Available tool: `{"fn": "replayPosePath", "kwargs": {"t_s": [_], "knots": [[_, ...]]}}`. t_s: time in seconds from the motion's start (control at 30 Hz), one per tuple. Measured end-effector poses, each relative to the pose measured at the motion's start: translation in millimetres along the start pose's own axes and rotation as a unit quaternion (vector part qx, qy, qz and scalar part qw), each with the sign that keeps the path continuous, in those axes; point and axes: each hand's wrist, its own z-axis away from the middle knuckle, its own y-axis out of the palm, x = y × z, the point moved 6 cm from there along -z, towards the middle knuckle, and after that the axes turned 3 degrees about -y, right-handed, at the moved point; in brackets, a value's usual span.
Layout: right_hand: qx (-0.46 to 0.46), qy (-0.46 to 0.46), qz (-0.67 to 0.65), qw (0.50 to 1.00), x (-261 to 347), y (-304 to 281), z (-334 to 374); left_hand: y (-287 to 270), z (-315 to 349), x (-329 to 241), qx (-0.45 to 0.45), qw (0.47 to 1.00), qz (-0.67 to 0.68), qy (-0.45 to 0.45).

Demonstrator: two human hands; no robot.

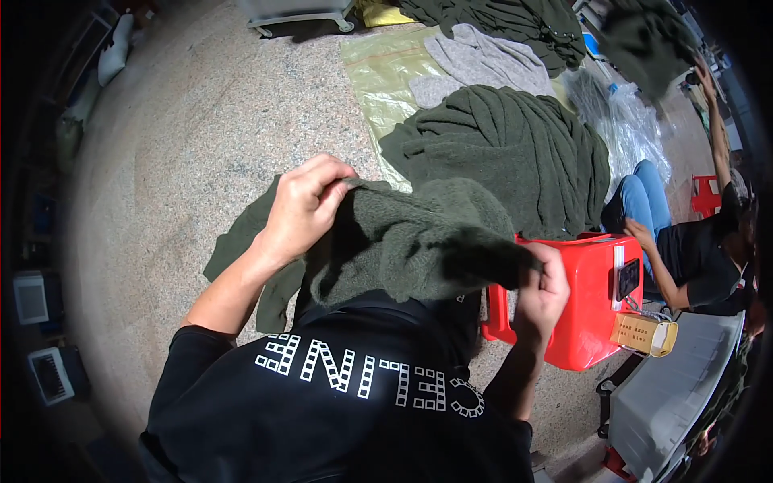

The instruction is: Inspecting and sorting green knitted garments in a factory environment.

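Beneath everything spreads a speckled, stone-like floor; at its far side, a dark green knit heap lies in soft folds, partly on a crinkled pale green plastic sheet. Your black shirt carries white lettering built of small squares. In front of your torso, the fuzzy dark green garment hangs between your 2 hands. Your left hand pinches its upper edge between thumb and fingers; your right hand is clamped around its bunched other end. To your right stands a smooth red plastic stool, near a pale grey bin whose contents you cannot see. Beyond the stool lies wrinkled clear plastic. At the stool's side are a yellow box with small dark print, its contents unclear, and a black phone.
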Motion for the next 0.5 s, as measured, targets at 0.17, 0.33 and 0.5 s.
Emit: {"fn": "replayPosePath", "kwargs": {"t_s": [0.17,0.33,0.5], "knots": [[-0.074,-0.051,-0.043,0.995,10.0,-25.3,-5.4,6.7,11.4,20.0,0.141,0.902,0.345,-0.217],[-0.119,-0.040,-0.018,0.992,-10.2,-39.3,-14.0,30.0,38.3,9.1,0.341,0.689,0.534,-0.352],[-0.172,-0.033,-0.010,0.984,-25.8,-51.3,-14.8,39.7,37.4,6.9,0.388,0.745,0.470,-0.271]]}}
